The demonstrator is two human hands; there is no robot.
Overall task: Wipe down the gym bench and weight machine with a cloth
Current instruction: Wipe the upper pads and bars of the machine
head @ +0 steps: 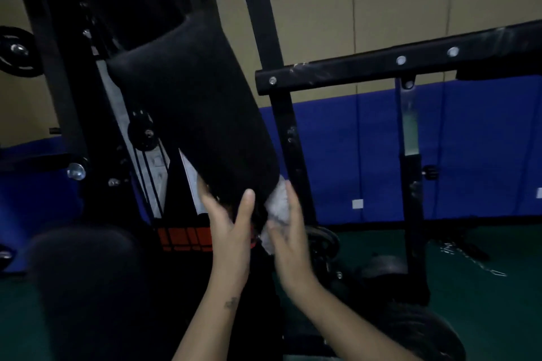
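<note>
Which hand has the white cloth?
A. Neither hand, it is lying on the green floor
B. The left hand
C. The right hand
C. The white cloth is pressed under the right hand against the lower edge of the black pad, while the left hand holds the pad's other side with no cloth in it.
</note>
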